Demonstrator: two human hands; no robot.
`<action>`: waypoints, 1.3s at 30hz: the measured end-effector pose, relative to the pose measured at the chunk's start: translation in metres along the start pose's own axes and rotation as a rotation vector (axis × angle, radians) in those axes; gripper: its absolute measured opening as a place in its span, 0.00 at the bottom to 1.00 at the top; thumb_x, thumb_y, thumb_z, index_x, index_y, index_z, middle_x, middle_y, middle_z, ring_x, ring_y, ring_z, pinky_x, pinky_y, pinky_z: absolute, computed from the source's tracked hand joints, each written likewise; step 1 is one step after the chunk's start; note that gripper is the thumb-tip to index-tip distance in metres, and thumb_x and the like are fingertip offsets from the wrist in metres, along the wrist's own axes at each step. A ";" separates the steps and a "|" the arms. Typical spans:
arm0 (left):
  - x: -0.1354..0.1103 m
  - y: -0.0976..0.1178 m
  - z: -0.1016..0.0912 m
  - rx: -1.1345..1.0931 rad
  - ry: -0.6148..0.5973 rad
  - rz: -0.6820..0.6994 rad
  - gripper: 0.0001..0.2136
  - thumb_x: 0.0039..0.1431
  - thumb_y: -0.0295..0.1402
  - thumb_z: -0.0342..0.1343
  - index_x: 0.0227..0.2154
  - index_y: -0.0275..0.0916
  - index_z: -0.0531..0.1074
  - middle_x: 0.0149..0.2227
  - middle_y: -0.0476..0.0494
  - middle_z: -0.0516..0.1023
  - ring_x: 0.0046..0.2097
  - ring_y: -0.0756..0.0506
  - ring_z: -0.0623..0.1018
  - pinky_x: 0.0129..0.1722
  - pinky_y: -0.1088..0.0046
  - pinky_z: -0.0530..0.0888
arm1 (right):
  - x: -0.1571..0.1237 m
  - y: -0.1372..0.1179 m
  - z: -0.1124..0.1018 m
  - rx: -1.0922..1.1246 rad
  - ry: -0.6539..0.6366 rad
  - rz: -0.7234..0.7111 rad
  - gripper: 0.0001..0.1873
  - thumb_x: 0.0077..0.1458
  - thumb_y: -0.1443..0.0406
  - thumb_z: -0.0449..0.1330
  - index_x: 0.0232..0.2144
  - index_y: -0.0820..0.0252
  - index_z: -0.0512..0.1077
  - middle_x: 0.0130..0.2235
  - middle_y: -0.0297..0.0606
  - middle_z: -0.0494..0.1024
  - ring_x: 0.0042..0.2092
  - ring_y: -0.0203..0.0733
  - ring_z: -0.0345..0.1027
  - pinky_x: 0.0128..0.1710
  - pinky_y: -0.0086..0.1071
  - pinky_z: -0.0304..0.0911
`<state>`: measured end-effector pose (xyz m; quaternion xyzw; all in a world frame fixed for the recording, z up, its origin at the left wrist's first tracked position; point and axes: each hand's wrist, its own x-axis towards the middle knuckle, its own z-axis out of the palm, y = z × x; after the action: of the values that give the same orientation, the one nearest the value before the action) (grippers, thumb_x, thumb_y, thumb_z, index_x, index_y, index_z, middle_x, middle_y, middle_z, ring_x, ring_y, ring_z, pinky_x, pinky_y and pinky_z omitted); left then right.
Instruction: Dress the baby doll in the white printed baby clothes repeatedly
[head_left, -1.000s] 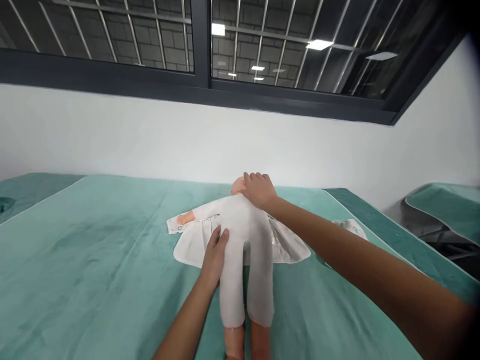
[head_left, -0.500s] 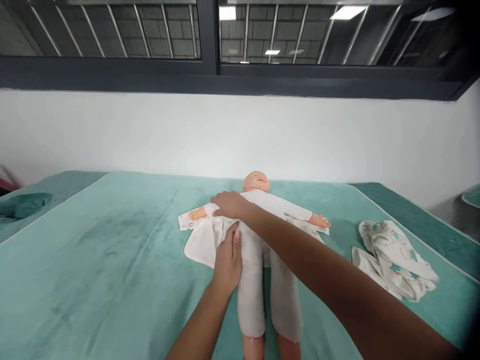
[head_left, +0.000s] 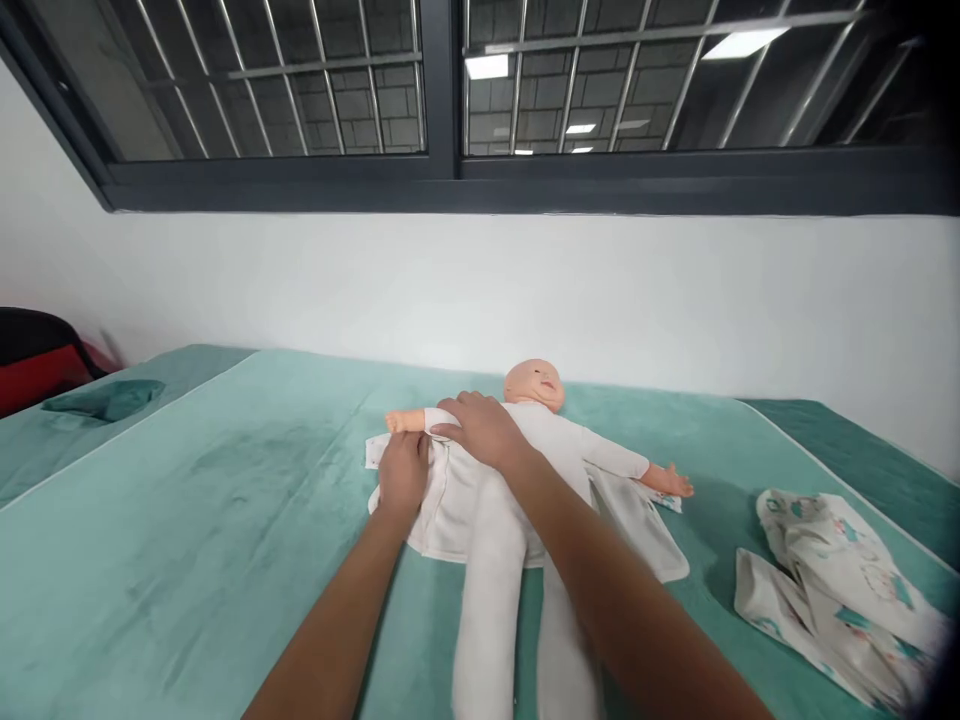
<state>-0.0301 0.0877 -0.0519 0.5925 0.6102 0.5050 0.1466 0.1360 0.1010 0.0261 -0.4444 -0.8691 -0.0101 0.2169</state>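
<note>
A baby doll [head_left: 534, 382] in a white bodysuit lies on its back on a teal bed [head_left: 187, 520], head toward the wall, arms spread. Under it lies an unfastened white garment [head_left: 645, 530]. My left hand [head_left: 403, 473] rests on the left flap of that garment beside the doll's chest, fingers curled over the cloth edge. My right hand [head_left: 480, 428] reaches across and lies on the doll's chest near its shoulder, fingers pressed on the cloth.
A crumpled printed white garment [head_left: 825, 580] lies on the bed at the right. A dark green cloth [head_left: 105, 400] sits on the neighbouring surface at the left, with a red and black object [head_left: 37, 360] behind it. A white wall and a barred window stand beyond.
My left hand has moved up from the doll's hip to the garment flap by its arm. My right hand came from the head down to the chest. The view has shifted left.
</note>
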 end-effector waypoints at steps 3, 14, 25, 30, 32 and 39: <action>0.003 0.000 -0.001 -0.119 0.077 -0.094 0.06 0.55 0.33 0.51 0.26 0.39 0.70 0.31 0.41 0.75 0.36 0.41 0.72 0.39 0.64 0.66 | -0.002 -0.002 -0.002 0.010 0.005 -0.008 0.28 0.64 0.44 0.41 0.45 0.52 0.71 0.39 0.38 0.73 0.42 0.42 0.64 0.41 0.34 0.54; 0.007 0.015 -0.020 -0.794 0.063 -0.374 0.12 0.51 0.42 0.60 0.28 0.38 0.70 0.27 0.49 0.71 0.29 0.49 0.71 0.29 0.73 0.68 | -0.007 -0.003 0.000 -0.104 -0.017 0.117 0.19 0.60 0.48 0.54 0.39 0.54 0.76 0.36 0.38 0.74 0.42 0.44 0.64 0.41 0.37 0.53; -0.026 0.048 0.001 -0.725 -0.275 -0.158 0.10 0.60 0.42 0.55 0.32 0.40 0.71 0.31 0.50 0.70 0.35 0.49 0.68 0.38 0.74 0.66 | 0.006 -0.010 0.012 -0.236 -0.107 0.155 0.08 0.57 0.66 0.55 0.38 0.62 0.72 0.40 0.49 0.74 0.45 0.52 0.65 0.42 0.42 0.55; -0.037 0.053 0.000 -1.082 -0.376 -0.374 0.09 0.59 0.41 0.57 0.38 0.44 0.69 0.33 0.52 0.69 0.33 0.51 0.70 0.36 0.75 0.68 | 0.007 -0.014 0.009 -0.202 -0.091 0.176 0.10 0.56 0.71 0.54 0.41 0.64 0.69 0.41 0.50 0.74 0.46 0.53 0.65 0.44 0.43 0.57; -0.039 0.051 0.000 -1.045 -0.374 -0.353 0.08 0.58 0.40 0.58 0.37 0.43 0.69 0.33 0.52 0.69 0.33 0.51 0.70 0.37 0.76 0.68 | 0.004 -0.017 0.004 -0.192 -0.088 0.138 0.09 0.56 0.70 0.54 0.41 0.63 0.69 0.42 0.48 0.74 0.46 0.51 0.65 0.45 0.41 0.57; -0.035 0.041 -0.002 -0.718 -0.154 -0.194 0.10 0.59 0.42 0.56 0.34 0.40 0.71 0.33 0.51 0.70 0.36 0.50 0.69 0.38 0.76 0.67 | -0.065 0.007 -0.028 0.186 0.478 0.268 0.11 0.63 0.62 0.50 0.46 0.57 0.67 0.48 0.42 0.73 0.50 0.44 0.65 0.50 0.35 0.58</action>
<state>0.0003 0.0475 -0.0334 0.4790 0.4349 0.6244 0.4377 0.1850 0.0488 0.0253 -0.5185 -0.7242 -0.0061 0.4546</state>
